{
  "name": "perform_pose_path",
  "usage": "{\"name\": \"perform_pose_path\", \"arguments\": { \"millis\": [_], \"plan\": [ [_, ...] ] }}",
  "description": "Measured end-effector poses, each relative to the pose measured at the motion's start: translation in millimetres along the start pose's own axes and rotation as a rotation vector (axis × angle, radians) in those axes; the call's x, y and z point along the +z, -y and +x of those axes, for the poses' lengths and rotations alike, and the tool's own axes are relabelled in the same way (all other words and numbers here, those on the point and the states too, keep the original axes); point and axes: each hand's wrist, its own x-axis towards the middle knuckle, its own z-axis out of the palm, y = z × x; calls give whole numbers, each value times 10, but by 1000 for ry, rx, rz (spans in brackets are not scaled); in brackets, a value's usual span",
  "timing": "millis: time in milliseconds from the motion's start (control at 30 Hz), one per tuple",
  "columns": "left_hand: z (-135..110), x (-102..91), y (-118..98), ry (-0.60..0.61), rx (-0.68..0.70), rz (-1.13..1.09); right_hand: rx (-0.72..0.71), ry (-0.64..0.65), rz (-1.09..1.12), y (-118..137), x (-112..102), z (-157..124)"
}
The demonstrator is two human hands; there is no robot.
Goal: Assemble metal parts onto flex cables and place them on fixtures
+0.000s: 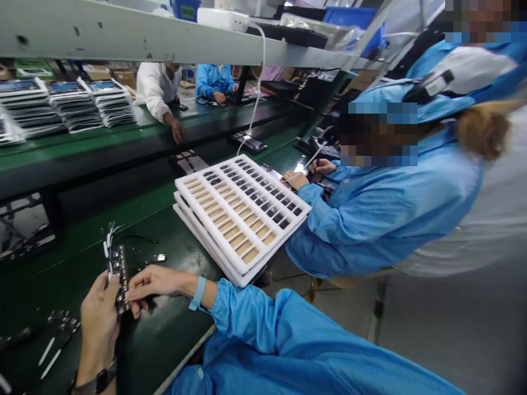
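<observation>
My left hand is closed around a narrow dark circuit board, held upright over the green bench, with white strips or leads sticking up from its top end. From the other side my right hand pinches at the board's lower right edge. Whether a small part sits between those fingertips I cannot make out. Just beyond the right hand a small part with a white end lies on the bench. Left of the left hand rest similar dark boards with white strips.
Stacked white foam trays with rows of small dark parts stand right of my hands, overhanging the bench edge. A co-worker in blue sits close on the right. Tablet-like panels are piled at the back left. A white cable hangs behind the trays.
</observation>
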Motion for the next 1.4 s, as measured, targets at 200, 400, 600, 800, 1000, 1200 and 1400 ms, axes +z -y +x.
{"name": "perform_pose_path", "arguments": {
  "millis": [200,400,600,800,1000,1200,1400],
  "plan": [
    [-40,-3,29,-38,83,-96,33,-119,-31,-99,29,-13],
    [-74,22,68,86,81,-200,48,-164,-114,-122,114,-130],
    [-123,24,73,176,68,-221,119,-216,-168,-97,179,-194],
    [-123,48,100,211,58,-229,116,-221,-189,-77,172,-226],
    [-89,86,179,228,47,-293,51,-212,-139,-122,164,-233],
    [-86,89,207,227,43,-313,34,-205,-108,-142,153,-228],
    [-91,124,210,218,44,-325,17,-208,-92,-189,141,-217]
  ]
}}
